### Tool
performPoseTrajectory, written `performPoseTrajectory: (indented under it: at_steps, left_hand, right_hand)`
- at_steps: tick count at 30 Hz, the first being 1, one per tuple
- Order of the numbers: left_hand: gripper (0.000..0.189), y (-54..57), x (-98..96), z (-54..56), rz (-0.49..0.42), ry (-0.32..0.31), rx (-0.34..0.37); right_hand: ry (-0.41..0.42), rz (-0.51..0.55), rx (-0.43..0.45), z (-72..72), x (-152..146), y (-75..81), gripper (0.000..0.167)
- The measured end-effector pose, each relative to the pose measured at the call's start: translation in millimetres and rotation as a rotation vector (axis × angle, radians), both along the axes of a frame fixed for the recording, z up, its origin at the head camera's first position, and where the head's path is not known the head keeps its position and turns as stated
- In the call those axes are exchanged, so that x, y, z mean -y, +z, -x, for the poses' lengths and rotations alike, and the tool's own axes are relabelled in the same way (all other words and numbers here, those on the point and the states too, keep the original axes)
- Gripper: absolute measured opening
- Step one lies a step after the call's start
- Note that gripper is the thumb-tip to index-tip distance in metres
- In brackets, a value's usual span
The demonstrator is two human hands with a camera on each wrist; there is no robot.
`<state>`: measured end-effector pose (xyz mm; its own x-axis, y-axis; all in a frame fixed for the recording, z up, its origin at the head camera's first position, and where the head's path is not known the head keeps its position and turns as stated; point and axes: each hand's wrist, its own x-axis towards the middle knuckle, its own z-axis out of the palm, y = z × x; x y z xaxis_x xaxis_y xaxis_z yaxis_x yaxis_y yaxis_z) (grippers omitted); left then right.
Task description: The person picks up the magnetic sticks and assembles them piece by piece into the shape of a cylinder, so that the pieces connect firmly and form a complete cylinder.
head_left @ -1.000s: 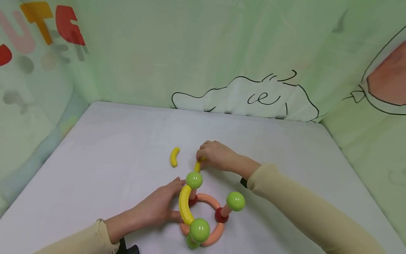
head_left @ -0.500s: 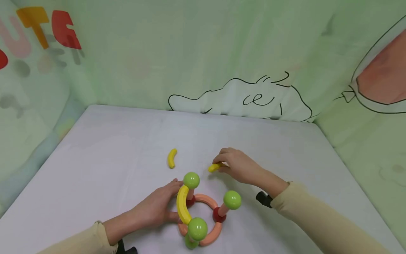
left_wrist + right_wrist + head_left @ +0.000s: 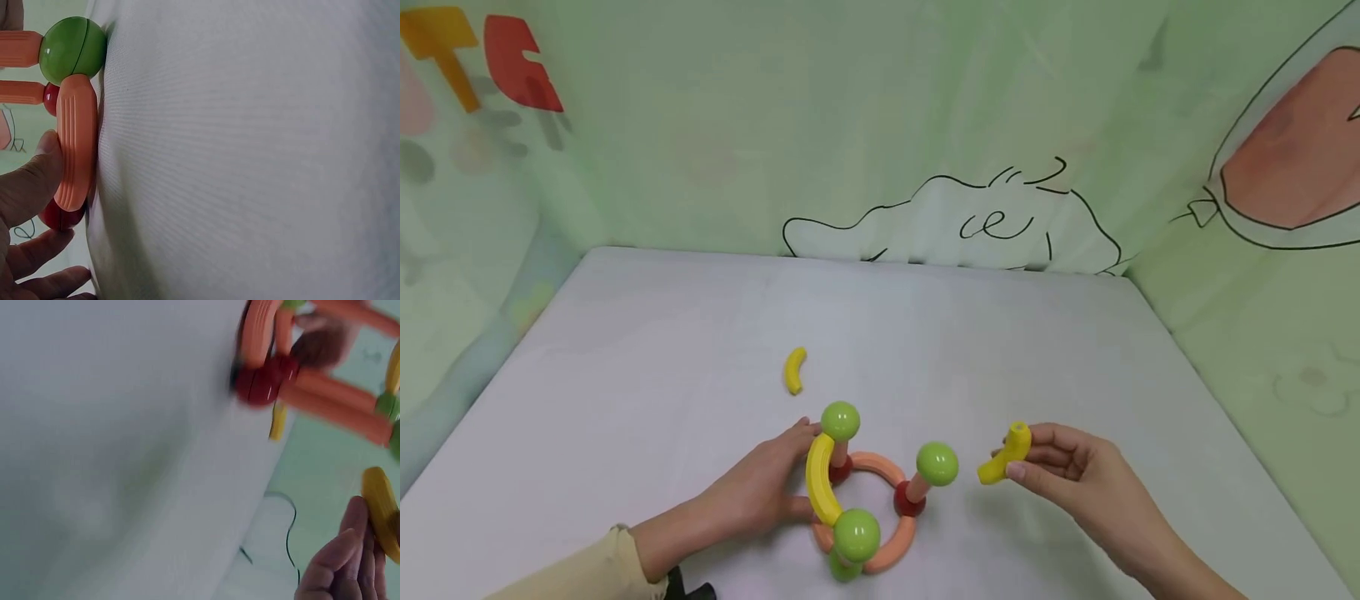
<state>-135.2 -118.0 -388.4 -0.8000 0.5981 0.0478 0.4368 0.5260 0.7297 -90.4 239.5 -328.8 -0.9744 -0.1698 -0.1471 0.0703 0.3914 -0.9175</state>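
Observation:
In the head view, a toy frame [image 3: 891, 554] of orange rods, red and green balls stands upright on the table. A curved yellow piece [image 3: 822, 479] joins two of its upper green balls [image 3: 841, 421]. My left hand [image 3: 752, 483] holds the frame's left side. In the left wrist view its thumb lies on a curved orange rod [image 3: 77, 150], and a fingertip touches a red ball [image 3: 61, 215]. Right of the frame, my right hand [image 3: 1097, 483] pinches another curved yellow piece [image 3: 1009, 454] between thumb and fingers, raised off the table.
A third curved yellow piece [image 3: 794, 371] lies on the white tabletop [image 3: 685, 333], behind the frame. Another green ball [image 3: 937, 463] tops the frame's right post. Green printed cloth walls [image 3: 850, 108] surround the table's back and sides.
My right hand has lifted its yellow piece from behind the frame, carried it right and nearer, and turned it. My left hand stays at the frame. The view has shifted slightly.

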Motion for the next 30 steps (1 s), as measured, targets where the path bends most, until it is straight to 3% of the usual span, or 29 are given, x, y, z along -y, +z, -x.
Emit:
performPoseTrajectory:
  at_steps: [5, 7, 10, 13, 18, 24, 30]
  left_hand:
    - [0.052, -0.2, 0.4, 0.7, 0.0, 0.002, 0.001]
    - [0.052, -0.5, 0.3, 0.4, 0.007, 0.011, 0.016]
    - [0.056, -0.7, 0.8, -0.3, 0.018, 0.034, 0.05]
    - [0.058, -0.3, 1.3, -1.0, 0.027, 0.052, 0.077]
    - [0.052, -0.5, 0.8, -1.2, 0.02, 0.026, 0.033]
    - [0.051, 1.0, -0.1, -1.7, 0.022, 0.015, 0.014]
    - [0.052, 2.7, 0.4, -2.2, 0.029, 0.028, 0.038]
  right_hand:
    - [0.059, 0.323, 0.29, -18.9, 4.6, -15.0, 0.018]
    - [0.055, 0.397, 0.402, -24.6, 13.9, -18.2, 0.02]
    - [0.02, 0.417, 0.499, -31.7, 32.5, -20.9, 0.03]
    - [-0.031, 0.398, 0.546, -37.4, 50.8, -22.7, 0.042]
    - [-0.097, 0.425, 0.599, -41.8, 69.6, -23.6, 0.045]
    - [-0.057, 0.465, 0.588, -43.1, 75.2, -20.3, 0.041]
    - [-0.046, 0.462, 0.592, -42.1, 77.9, -16.9, 0.042]
